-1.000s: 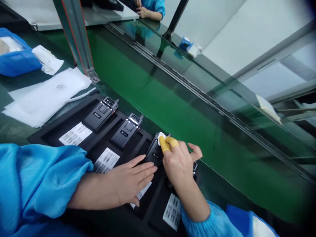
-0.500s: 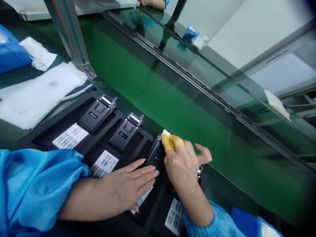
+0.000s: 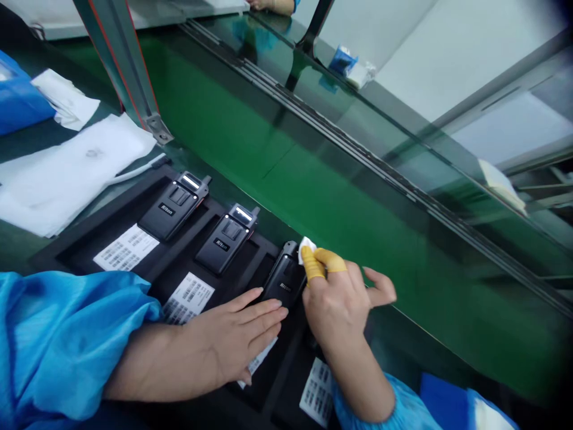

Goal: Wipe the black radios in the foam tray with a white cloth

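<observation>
A black tray (image 3: 98, 224) holds several black handheld radios in slots, each with a white barcode label (image 3: 126, 247) below it. My left hand (image 3: 233, 337) lies flat on the tray, its fingertips touching the lower end of the third radio (image 3: 282, 280). My right hand (image 3: 342, 298), with yellow finger cots on two fingers, pinches a small white wipe (image 3: 307, 245) against the top right edge of that radio. Two more radios (image 3: 173, 205) (image 3: 226, 237) lie untouched to the left. A fourth slot is hidden under my right hand.
A green conveyor belt (image 3: 313, 179) runs diagonally past the tray. White sheets (image 3: 67, 173) and a blue bin (image 3: 18, 98) lie at the left, by a slanted metal post (image 3: 120, 65). Another person's hand (image 3: 268, 5) shows at the top edge.
My right hand with the wipe has shifted slightly right, from over the radio's top to its right edge. My left hand stays pressed in place.
</observation>
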Demonstrator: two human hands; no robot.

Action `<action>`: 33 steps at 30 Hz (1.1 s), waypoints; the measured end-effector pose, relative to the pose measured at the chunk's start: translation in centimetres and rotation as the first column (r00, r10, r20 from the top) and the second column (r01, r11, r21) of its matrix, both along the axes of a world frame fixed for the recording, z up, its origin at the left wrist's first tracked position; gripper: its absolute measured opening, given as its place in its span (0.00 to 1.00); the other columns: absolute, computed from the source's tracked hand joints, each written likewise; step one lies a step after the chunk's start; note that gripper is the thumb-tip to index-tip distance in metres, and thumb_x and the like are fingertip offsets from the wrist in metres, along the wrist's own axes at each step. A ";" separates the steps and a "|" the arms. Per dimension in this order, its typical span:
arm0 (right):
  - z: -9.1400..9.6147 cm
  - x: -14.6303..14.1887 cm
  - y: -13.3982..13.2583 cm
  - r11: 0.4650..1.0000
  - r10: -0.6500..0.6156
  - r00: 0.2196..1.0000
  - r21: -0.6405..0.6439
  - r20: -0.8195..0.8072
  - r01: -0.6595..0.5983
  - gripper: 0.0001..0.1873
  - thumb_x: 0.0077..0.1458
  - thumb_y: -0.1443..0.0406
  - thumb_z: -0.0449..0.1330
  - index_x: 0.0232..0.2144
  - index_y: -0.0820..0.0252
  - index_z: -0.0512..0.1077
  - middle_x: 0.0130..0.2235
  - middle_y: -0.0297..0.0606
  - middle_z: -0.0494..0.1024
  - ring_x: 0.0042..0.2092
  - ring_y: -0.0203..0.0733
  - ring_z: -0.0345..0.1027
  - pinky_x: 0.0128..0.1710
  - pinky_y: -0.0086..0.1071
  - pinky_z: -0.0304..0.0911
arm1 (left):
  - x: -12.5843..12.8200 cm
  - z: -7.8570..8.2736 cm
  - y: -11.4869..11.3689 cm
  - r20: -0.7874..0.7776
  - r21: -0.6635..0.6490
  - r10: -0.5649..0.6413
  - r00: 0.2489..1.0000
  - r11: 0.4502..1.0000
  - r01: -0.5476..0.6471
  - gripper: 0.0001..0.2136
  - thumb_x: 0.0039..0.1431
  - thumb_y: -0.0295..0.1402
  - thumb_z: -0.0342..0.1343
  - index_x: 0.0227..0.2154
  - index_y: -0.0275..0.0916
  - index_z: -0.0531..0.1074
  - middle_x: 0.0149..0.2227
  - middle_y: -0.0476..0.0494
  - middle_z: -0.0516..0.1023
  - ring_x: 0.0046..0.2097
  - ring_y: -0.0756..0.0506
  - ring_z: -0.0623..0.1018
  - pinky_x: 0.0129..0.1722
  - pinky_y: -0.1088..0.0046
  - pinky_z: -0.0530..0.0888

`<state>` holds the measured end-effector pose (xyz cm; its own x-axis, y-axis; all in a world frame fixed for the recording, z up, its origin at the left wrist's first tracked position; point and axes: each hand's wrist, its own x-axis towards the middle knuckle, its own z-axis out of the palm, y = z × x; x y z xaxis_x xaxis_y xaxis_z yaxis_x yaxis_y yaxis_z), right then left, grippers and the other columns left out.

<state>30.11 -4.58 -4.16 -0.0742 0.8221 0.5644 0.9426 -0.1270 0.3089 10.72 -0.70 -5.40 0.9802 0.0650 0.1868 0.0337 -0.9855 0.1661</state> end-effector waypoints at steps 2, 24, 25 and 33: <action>-0.2 -0.5 0.6 0.999 0.028 1.000 -0.041 -0.002 -0.028 0.13 0.51 0.77 0.52 0.27 0.58 0.72 0.37 0.34 0.75 0.36 0.35 0.60 0.48 0.44 0.44 | 0.0 -0.1 0.0 -0.008 0.003 0.004 1.000 1.000 -0.004 0.28 0.55 0.48 0.57 0.53 0.32 0.67 0.59 0.39 0.65 0.61 0.43 0.63 0.61 0.63 0.60; -0.8 1.1 -1.6 0.998 0.063 0.998 -0.027 -0.009 -0.063 0.13 0.51 0.77 0.50 0.23 0.58 0.67 0.32 0.31 0.74 0.35 0.34 0.61 0.49 0.40 0.45 | 0.0 -0.3 0.1 -0.036 0.005 -0.018 0.999 1.000 0.019 0.30 0.55 0.48 0.57 0.54 0.32 0.65 0.60 0.39 0.64 0.61 0.42 0.62 0.62 0.61 0.56; -0.8 1.4 -1.7 0.998 0.052 0.999 -0.022 -0.002 -0.052 0.13 0.51 0.77 0.50 0.22 0.58 0.67 0.32 0.31 0.74 0.35 0.34 0.61 0.49 0.40 0.45 | 0.0 -0.3 0.1 -0.036 0.013 -0.022 0.999 1.000 0.022 0.30 0.55 0.48 0.57 0.54 0.32 0.65 0.59 0.40 0.64 0.61 0.43 0.62 0.62 0.61 0.56; 0.2 0.7 0.2 0.998 0.049 0.999 0.038 0.018 -0.049 0.13 0.51 0.77 0.50 0.26 0.58 0.70 0.33 0.32 0.75 0.34 0.34 0.60 0.49 0.41 0.42 | 0.0 -0.4 0.0 -0.024 0.099 0.007 1.000 0.995 -0.005 0.27 0.59 0.49 0.52 0.54 0.35 0.66 0.60 0.43 0.64 0.62 0.44 0.61 0.62 0.62 0.55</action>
<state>30.86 -4.40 -3.98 -0.1238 0.7947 0.5942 0.9425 -0.0932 0.3209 10.67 -0.67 -5.84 0.9842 0.0532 0.1688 0.0424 -0.9969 0.0668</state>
